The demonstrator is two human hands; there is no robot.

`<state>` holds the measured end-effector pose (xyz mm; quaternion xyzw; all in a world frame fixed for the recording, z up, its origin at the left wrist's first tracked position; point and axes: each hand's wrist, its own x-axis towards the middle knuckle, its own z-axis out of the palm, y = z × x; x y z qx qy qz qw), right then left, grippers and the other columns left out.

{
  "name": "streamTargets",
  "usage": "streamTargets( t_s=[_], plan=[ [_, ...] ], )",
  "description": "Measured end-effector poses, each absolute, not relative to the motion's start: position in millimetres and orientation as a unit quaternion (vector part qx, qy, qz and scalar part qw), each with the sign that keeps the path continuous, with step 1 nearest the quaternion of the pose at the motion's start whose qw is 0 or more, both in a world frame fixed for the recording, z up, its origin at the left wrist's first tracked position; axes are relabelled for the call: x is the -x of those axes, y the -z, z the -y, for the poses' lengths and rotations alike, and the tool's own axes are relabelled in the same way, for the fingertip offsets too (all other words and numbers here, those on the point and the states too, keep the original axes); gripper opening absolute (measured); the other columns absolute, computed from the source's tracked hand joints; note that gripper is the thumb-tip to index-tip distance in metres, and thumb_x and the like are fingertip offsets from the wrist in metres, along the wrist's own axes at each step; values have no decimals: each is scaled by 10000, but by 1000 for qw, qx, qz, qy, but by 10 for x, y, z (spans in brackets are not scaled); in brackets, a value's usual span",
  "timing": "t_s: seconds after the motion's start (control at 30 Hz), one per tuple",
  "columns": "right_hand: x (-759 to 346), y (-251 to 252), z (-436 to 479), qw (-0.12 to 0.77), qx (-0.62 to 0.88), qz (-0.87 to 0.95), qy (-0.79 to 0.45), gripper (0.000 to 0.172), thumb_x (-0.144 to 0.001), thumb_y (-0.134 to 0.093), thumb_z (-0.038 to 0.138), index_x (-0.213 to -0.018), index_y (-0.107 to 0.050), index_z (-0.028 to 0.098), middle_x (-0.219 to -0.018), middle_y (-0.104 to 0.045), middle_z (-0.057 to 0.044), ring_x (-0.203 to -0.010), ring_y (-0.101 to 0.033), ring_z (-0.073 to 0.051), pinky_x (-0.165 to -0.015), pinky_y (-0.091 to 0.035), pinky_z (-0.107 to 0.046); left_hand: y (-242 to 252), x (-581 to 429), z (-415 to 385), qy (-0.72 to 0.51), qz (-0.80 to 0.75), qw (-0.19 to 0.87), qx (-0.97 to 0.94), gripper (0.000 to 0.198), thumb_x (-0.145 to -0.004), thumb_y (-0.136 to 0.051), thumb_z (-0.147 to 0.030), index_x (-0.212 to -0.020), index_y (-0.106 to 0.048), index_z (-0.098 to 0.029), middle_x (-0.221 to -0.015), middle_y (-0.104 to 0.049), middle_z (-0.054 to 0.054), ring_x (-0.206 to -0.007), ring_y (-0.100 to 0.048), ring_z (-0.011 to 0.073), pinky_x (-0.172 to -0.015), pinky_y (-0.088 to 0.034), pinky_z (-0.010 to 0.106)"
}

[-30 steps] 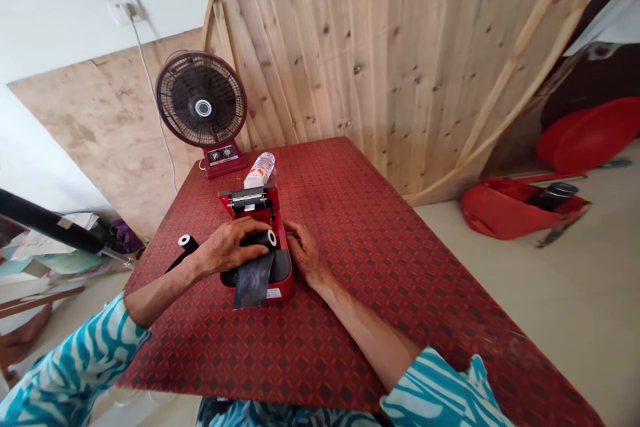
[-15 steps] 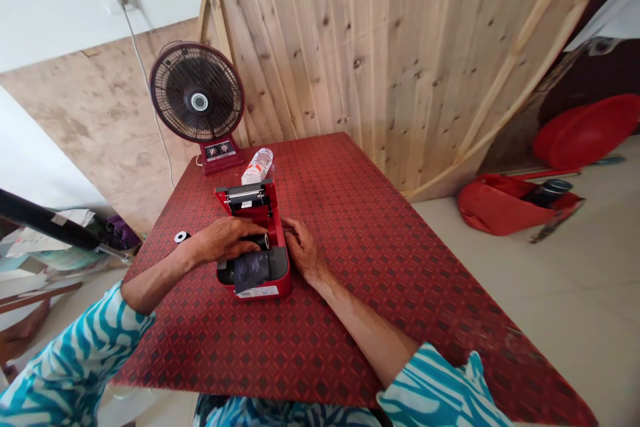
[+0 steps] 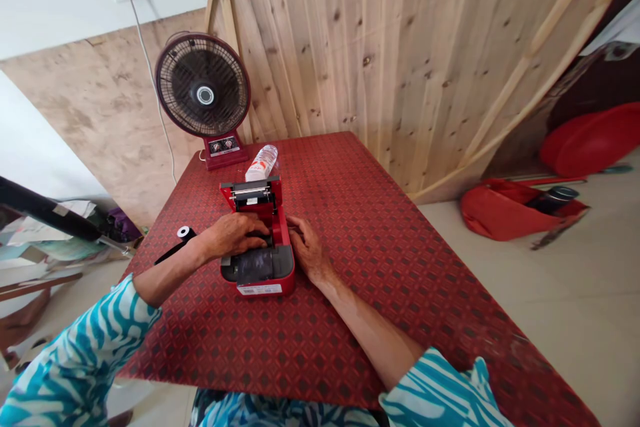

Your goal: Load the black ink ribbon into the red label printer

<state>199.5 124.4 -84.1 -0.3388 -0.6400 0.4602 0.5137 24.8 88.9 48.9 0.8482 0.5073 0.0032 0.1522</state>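
Observation:
A red and black label printer sits on the table with its lid raised. My left hand reaches into its open body, fingers bent around a black ribbon roll that they mostly hide. A sheet of dark ribbon film lies over the printer's front edge. Against the right wall of the printer, my right hand grips with curled fingers. Left of the printer lies a second black roll with a white core, a dark strip trailing from it.
Behind the printer lies a clear plastic bottle. A table fan stands at the back left of the red patterned table. Wooden boards rise behind the table. On the floor at right are a red bag and a red basin.
My left fingers have sunk deeper into the printer, and the roll there shows less. My right hand stays at the printer's side. The whole view has shifted slightly.

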Motion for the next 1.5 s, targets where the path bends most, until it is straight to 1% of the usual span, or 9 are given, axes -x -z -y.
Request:
streamTargets(
  t_s=[0.13, 0.27, 0.37, 0.5, 0.63, 0.77, 1.03, 1.33, 1.5],
  plan=[
    [-1996, 817, -1237, 511, 341, 638, -463, 294, -851, -430, 247, -1098, -588, 233, -1089, -655, -54, -1026, -610, -181, -937, -475, -393, -450, -199, -869, -104, -510, 214, -826, 225, -856, -586, -241, -1056, -668, -178, -1051, -681, 51, -954, -639, 172, -850, -470, 257],
    [-1996, 799, -1234, 513, 341, 637, -463, 290, -847, -431, 241, -1085, -596, 237, -1078, -657, -49, -1016, -612, -181, -936, -472, -390, -508, -128, -663, -211, -528, 239, -787, 306, -911, -498, -361, -1109, -644, -179, -1092, -677, 59, -979, -639, 182, -847, -485, 276],
    [-2001, 804, -1235, 511, 339, 637, -467, 296, -850, -430, 240, -1097, -594, 242, -1089, -656, -51, -1013, -612, -184, -928, -476, -390, -547, -92, -431, -204, -498, 257, -803, 381, -925, -462, -424, -1197, -600, -196, -1158, -658, 79, -1041, -624, 216, -884, -488, 326],
    [-2005, 836, -1248, 511, 342, 641, -458, 294, -851, -441, 257, -1101, -594, 247, -1071, -661, -48, -1017, -606, -188, -929, -471, -392, -489, -64, -218, -172, -458, 211, -846, 510, -844, -596, -465, -1277, -540, -202, -1255, -606, 122, -1175, -552, 262, -997, -437, 410],
    [-1996, 858, -1259, 513, 349, 638, -457, 299, -845, -441, 279, -1094, -600, 236, -1075, -661, -58, -1029, -606, -200, -924, -470, -400, -467, -58, -143, -187, -475, 136, -849, 566, -843, -587, -485, -1318, -485, -195, -1299, -561, 142, -1214, -519, 253, -1013, -432, 414],
    [-1982, 864, -1259, 512, 349, 634, -463, 308, -840, -432, 259, -1097, -599, 230, -1092, -660, -64, -1047, -607, -203, -929, -467, -409, -512, -93, -74, -150, -447, 116, -874, 737, -763, -662, -530, -1370, -413, -196, -1302, -551, 148, -1197, -521, 267, -1000, -438, 423],
    [-1985, 892, -1266, 518, 342, 635, -459, 301, -855, -436, 264, -1111, -593, 244, -1098, -661, -51, -1054, -604, -189, -919, -476, -386, -419, -130, -39, -173, -435, 94, -879, 398, -872, -561, -238, -1266, -512, -211, -1251, -588, 120, -1154, -548, 236, -975, -448, 415],
    [-1996, 878, -1267, 509, 349, 637, -462, 301, -855, -435, 269, -1112, -590, 245, -1087, -659, -56, -1045, -603, -193, -921, -472, -399, -275, -105, -68, -253, -441, 111, -854, 342, -879, -570, -325, -1194, -579, -191, -1196, -618, 135, -1105, -585, 236, -929, -486, 393],
    [-1999, 866, -1260, 508, 351, 636, -463, 301, -853, -441, 283, -1112, -587, 236, -1099, -658, -63, -1053, -602, -203, -931, -469, -412, -244, -109, -110, -271, -441, 101, -850, 260, -915, -519, -282, -1143, -600, -185, -1126, -655, 116, -1060, -612, 205, -902, -497, 363]
  ],
)
